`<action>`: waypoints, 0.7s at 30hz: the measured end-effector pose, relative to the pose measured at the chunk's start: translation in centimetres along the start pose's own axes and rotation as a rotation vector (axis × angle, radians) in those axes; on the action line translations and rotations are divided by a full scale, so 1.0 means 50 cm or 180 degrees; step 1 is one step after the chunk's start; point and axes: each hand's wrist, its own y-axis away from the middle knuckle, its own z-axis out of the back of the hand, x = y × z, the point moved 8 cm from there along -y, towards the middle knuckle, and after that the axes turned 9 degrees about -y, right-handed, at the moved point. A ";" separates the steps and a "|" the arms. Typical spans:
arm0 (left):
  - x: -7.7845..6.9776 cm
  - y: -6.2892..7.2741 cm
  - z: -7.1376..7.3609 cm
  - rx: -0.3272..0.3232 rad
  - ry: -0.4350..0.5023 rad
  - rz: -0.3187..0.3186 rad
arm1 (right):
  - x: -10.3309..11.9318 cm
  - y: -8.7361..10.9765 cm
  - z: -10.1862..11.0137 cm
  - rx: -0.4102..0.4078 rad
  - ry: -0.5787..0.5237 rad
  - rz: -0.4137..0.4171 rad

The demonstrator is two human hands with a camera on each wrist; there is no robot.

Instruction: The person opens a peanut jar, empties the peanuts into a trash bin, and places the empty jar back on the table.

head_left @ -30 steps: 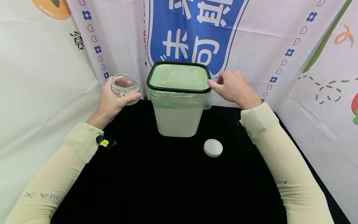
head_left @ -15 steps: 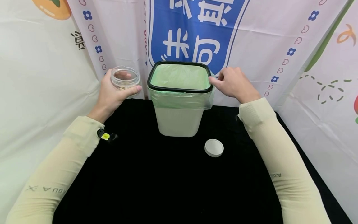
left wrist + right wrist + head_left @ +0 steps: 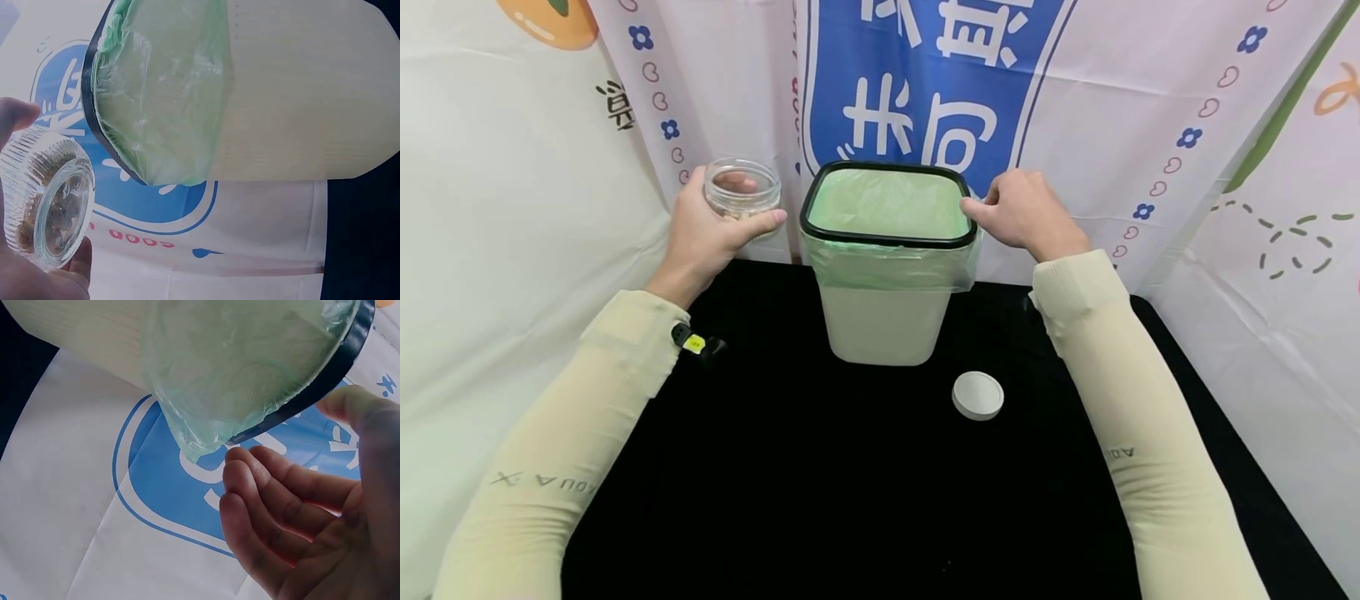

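Note:
In the head view my left hand [image 3: 703,237] holds a clear open-topped jar [image 3: 742,190], upright, left of the trash can [image 3: 883,325]. The left wrist view shows the jar's ribbed side and base, with small brownish bits inside [image 3: 32,219]. The trash can has a black rim [image 3: 891,242] and a light green bag [image 3: 887,275] folded over its outside. My right hand [image 3: 1030,215] is at the rim's right side, thumb over it and the other fingers curled beside it. How firmly they grip is unclear. The can's inner bottom is out of sight.
A round white lid [image 3: 977,395] lies on the black tablecloth [image 3: 805,483], in front of the can and to its right. Printed white cloth [image 3: 1097,100] hangs close behind the can and along both sides.
My left hand has lifted the jar slightly, and it stays upright. My right hand has stayed at the rim, shifting only a little. The can and the lid have not moved on the table.

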 end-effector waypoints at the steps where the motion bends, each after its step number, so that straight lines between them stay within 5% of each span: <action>1: 0.000 -0.001 0.001 -0.0004 0.0004 0.0007 | 0.002 -0.002 -0.001 0.0006 -0.0006 -0.0008; 21: -0.021 -0.022 -0.004 -0.0007 -0.0310 -0.0015 | 0.001 -0.031 -0.027 0.0255 0.0106 -0.0370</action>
